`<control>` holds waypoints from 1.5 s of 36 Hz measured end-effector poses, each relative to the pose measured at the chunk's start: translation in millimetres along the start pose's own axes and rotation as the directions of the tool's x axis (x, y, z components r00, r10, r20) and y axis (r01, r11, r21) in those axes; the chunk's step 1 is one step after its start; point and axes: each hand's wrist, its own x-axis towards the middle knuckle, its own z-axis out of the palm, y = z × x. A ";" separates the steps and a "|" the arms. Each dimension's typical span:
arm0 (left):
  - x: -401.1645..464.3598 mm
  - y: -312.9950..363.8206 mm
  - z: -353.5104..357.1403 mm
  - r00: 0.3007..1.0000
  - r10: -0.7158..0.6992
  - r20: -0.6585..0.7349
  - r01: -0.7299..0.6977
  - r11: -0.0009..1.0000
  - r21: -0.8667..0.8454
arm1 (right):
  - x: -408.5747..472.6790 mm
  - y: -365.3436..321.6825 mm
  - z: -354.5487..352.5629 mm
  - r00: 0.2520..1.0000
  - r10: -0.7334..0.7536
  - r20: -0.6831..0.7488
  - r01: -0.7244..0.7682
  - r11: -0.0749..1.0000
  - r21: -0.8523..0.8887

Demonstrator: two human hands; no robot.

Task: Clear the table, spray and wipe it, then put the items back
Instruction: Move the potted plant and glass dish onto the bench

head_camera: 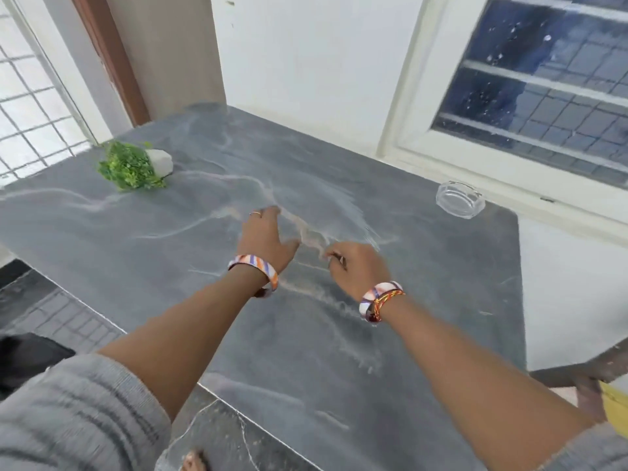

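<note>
Reaching out over the middle of the grey marbled table (142,239), both hands are empty. The left hand (268,234) is spread wide, palm down, fingers blurred and a thin ring on one of them; the right hand (356,266) is loosely curled just beside it at 3 o'clock, closed on nothing. Each wrist wears a striped bangle, and the right one also has a red and yellow thread. From the hands, a small green plant (131,166) in a pale pot lies tipped on its side at about 10 o'clock, near the far left corner. A clear glass ashtray (460,199) sits at 2 o'clock, close to the window-side edge. No brand, label or readable writing shows on anything.
</note>
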 end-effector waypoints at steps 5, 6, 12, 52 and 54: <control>50.7 -66.0 -52.2 0.951 -0.242 -0.194 0.259 0.963 0.070 | 53.0 -57.9 38.9 0.999 0.025 0.020 -0.026 0.999 0.025; 62.6 -80.5 -63.2 0.927 -0.286 -0.241 0.302 0.953 0.033 | 64.2 -70.1 47.6 0.998 0.021 0.052 -0.022 1.000 0.011; 146.0 -158.3 -114.3 0.813 -0.476 -0.334 0.417 0.878 -0.237 | 117.6 -126.0 91.4 0.994 0.024 0.109 -0.026 1.000 0.015; 151.6 58.5 49.6 0.777 0.185 0.602 0.460 0.486 -0.743 | 112.7 20.8 -31.1 0.840 0.529 0.121 -0.353 0.362 0.863; 148.5 68.4 73.0 0.856 0.115 0.504 0.373 0.538 -0.756 | 109.7 63.3 -42.0 0.749 0.662 -0.019 -0.452 0.532 0.716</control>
